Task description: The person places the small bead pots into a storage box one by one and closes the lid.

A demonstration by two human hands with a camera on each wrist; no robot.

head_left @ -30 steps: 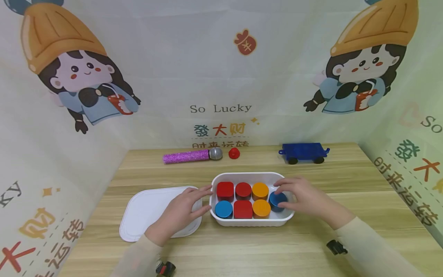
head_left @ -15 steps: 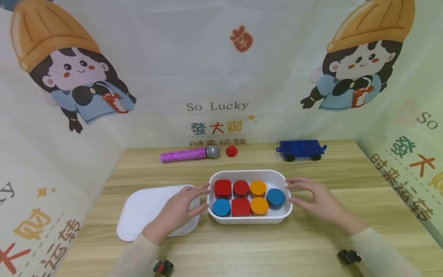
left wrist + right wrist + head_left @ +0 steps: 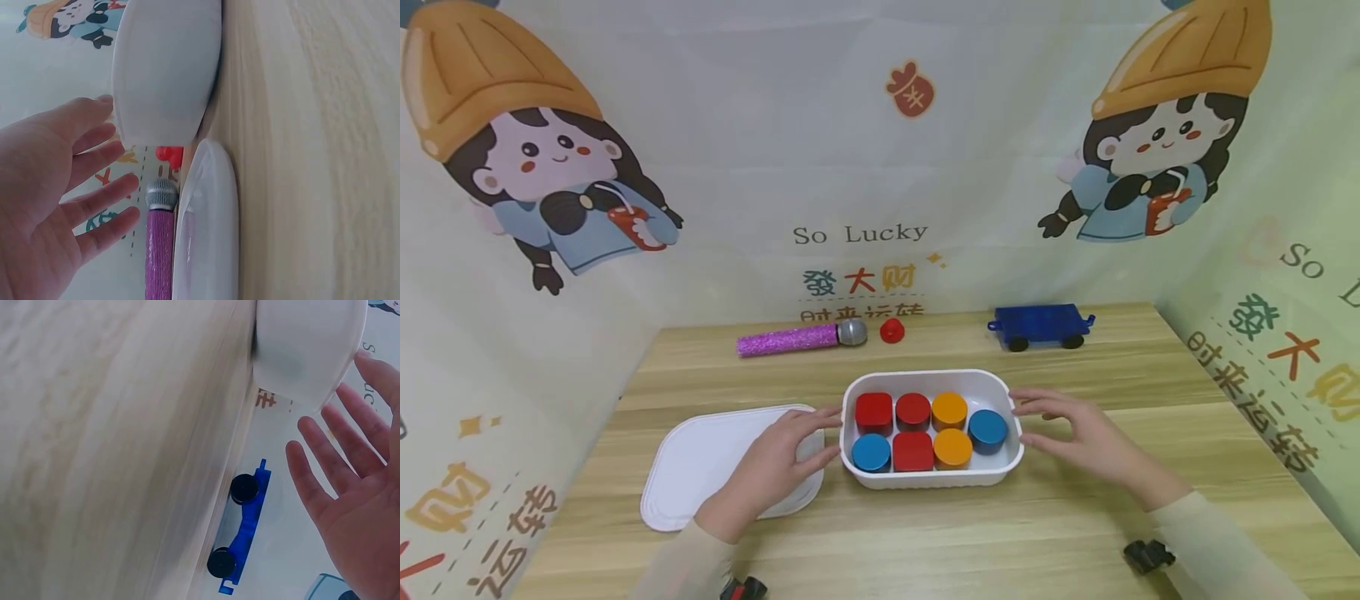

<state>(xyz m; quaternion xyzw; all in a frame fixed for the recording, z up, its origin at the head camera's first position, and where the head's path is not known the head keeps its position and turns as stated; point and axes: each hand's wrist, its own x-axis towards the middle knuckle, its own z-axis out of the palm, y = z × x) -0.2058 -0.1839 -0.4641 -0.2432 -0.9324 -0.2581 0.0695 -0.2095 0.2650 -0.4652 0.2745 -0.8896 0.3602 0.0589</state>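
Observation:
A white oblong box (image 3: 928, 480) stands upright on the table, holding several red, orange and blue blocks, some round and some squarish. At its left end my left hand (image 3: 767, 462) has its fingertips at the rim, fingers spread and nearly straight; in the left wrist view the thumb tip meets the box edge. My right hand (image 3: 1086, 437) is at the opposite end, fingers extended, with its fingertips at the rim; whether they all touch cannot be told. Inside on the right lies a round blue block (image 3: 988, 428). Neither hand grips anything.
The flat white lid (image 3: 688, 471) lies left of the box, partly under my left hand. Along the back are a purple glittery toy microphone (image 3: 790, 340), a small red knob-like piece (image 3: 892, 331) and a blue toy wagon (image 3: 1039, 324). A printed cloth (image 3: 737, 150) hangs behind the table.
My right hand has let go of the blue block inside the box and drawn back to the box's right end. The left hand stays at the left end. The head view shifts slightly.

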